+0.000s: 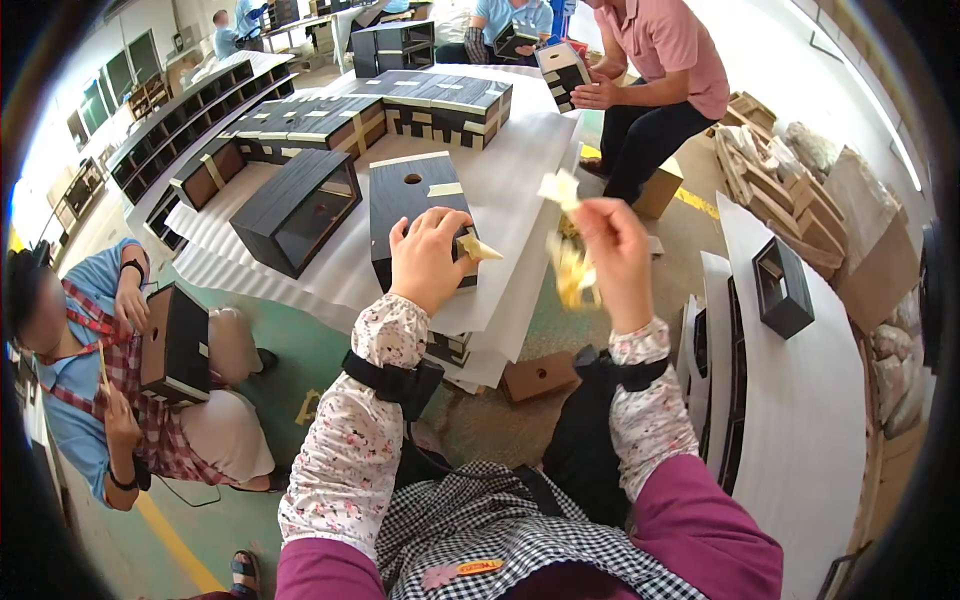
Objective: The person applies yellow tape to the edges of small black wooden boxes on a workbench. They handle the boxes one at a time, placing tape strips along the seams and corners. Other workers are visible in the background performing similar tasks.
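A black wood-grain box (404, 182) with a round hole and strips of pale tape lies on the foam-covered table in front of me. My left hand (432, 258) grips its near part from above, fingers curled over the surface. By the left thumb a loose bit of yellowish tape (481, 247) sticks out; whether it is pinched or stuck there I cannot tell. Raised in the air right of the box, my right hand (617, 250) pinches crumpled masking tape (572, 277), with one end standing up above the fingers. The box's near end is partly hidden by my left hand.
Left of it stands a glass-fronted black box (297, 210); a row of taped boxes (440, 95) lies behind. Co-workers handle boxes at left (178, 345) and far right (563, 75). Another black box (783, 287) rests on a white-covered surface at right. A brown carton (540, 376) is below the table.
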`<state>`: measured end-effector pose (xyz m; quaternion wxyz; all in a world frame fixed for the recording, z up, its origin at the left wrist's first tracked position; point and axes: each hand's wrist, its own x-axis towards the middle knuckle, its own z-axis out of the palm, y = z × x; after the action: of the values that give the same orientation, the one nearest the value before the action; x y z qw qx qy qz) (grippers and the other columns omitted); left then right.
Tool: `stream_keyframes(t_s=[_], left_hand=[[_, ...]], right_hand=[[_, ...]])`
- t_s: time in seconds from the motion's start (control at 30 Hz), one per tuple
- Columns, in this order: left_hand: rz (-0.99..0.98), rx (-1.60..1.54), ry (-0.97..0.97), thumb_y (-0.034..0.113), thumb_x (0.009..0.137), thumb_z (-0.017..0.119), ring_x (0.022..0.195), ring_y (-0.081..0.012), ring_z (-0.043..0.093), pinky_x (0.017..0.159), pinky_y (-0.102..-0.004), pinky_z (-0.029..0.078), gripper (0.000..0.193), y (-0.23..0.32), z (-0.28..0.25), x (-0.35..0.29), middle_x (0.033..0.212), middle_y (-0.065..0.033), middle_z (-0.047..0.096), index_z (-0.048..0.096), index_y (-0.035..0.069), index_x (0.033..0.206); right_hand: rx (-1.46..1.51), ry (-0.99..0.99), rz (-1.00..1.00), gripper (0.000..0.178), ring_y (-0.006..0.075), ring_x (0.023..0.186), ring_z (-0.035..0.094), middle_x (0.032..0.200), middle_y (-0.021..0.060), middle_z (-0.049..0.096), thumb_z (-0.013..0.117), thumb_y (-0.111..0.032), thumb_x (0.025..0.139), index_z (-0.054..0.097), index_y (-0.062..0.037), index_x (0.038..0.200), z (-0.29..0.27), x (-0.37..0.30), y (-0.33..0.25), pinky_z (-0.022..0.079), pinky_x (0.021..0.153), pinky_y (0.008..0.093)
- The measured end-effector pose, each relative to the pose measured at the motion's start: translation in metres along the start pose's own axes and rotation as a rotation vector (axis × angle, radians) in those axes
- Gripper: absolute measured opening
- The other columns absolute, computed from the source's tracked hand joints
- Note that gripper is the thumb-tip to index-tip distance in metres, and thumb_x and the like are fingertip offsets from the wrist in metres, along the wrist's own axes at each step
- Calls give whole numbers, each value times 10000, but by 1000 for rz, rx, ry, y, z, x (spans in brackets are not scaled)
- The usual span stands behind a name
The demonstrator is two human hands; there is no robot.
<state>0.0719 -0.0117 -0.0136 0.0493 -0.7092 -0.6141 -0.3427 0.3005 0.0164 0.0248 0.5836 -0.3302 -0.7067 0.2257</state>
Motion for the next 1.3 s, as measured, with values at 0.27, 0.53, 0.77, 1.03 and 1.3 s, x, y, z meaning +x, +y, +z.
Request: stream_keyframes(t_s=[0.27,0.53,0.77,1.03,1.3], left_hand=[[21,-36,83,149,690,685,1051,-272,534,951,-410,326,298,-1,3,2,1027,-42,581,572,146,965],[29,-1,42,121,634,763,1005,-316,537,882,-406,395,500,-9,2,1,1045,-99,533,455,84,1026],[-2,-66,73,102,601,797,1009,-314,543,876,-406,419,618,-9,0,-3,1082,-112,510,405,82,1078],[60,54,20,202,619,810,1099,-295,522,947,-402,384,732,-9,-1,-4,1174,-117,523,402,84,1215],[42,412,140,487,770,646,1202,-275,474,1031,-414,323,694,19,34,2,1260,-159,533,520,-32,1213]], right_hand=[[212,-91,344,241,16,574,415,684,-55,512,625,-257,898,632,-17,916,16,1,43,328,491,193],[-293,-114,-317,176,290,685,600,765,105,601,612,-229,854,657,-76,928,79,27,33,480,625,392],[-428,-367,-328,134,290,674,600,741,84,565,582,-211,871,631,-86,857,85,-13,16,482,584,384],[-443,-522,-107,141,285,666,591,761,108,586,594,-197,866,656,-74,899,50,-94,49,468,579,342],[402,-258,773,270,28,614,405,725,-79,477,565,-268,936,634,-13,987,23,-115,88,343,549,184]])
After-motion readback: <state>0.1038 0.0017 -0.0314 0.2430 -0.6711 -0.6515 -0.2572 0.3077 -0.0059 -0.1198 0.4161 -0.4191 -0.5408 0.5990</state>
